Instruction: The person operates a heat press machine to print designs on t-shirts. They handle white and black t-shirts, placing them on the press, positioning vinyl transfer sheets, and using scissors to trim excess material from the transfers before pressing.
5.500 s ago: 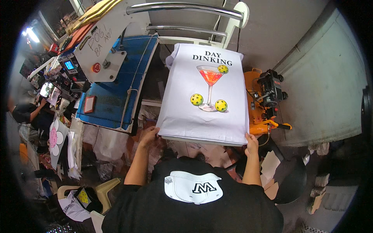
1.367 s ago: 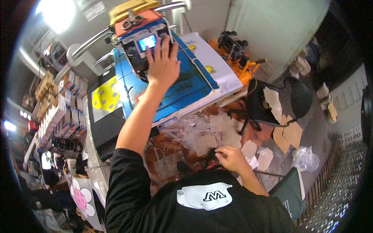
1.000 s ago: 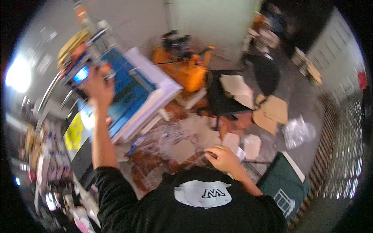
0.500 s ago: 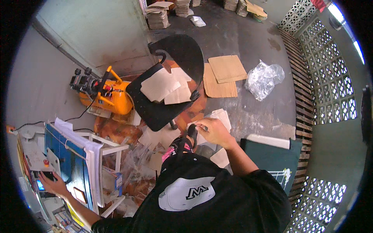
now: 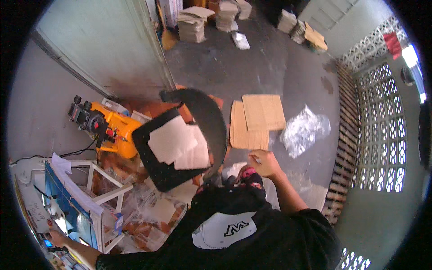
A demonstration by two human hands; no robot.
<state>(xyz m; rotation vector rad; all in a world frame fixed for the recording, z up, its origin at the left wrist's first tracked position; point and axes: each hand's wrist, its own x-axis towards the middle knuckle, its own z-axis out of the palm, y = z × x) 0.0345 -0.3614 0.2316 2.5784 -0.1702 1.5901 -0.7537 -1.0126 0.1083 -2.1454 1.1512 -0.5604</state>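
My left hand (image 5: pixel 57 238) reaches out to the far left, beside a small device with a lit blue screen (image 5: pixel 47 243). Its fingers are small and blurred, so their grip is unclear. In front of my body, my right hand (image 5: pixel 266 164) is raised with curled fingers. Whatever it may hold is hidden. Below the right hand are a patterned pink-and-black cloth (image 5: pixel 250 176) and part of a pale sheet (image 5: pixel 237 169). A black chair (image 5: pixel 157 176) stands ahead of me, with light cardboard pieces (image 5: pixel 173 140) on its seat.
Brown cardboard sheets (image 5: pixel 264 112) and a clear plastic bag (image 5: pixel 306 130) lie on the floor ahead. An orange air compressor (image 5: pixel 119 132) stands left of the chair. Plastic scraps (image 5: pixel 150 207) litter the floor beside a white frame (image 5: pixel 110 194). Cardboard stacks (image 5: pixel 191 30) stand farther off.
The view has shifted, so the chair and floor sheets sit lower in the picture. My right hand has moved rightward, away from the dark object near my leg. My left hand stays near the screen.
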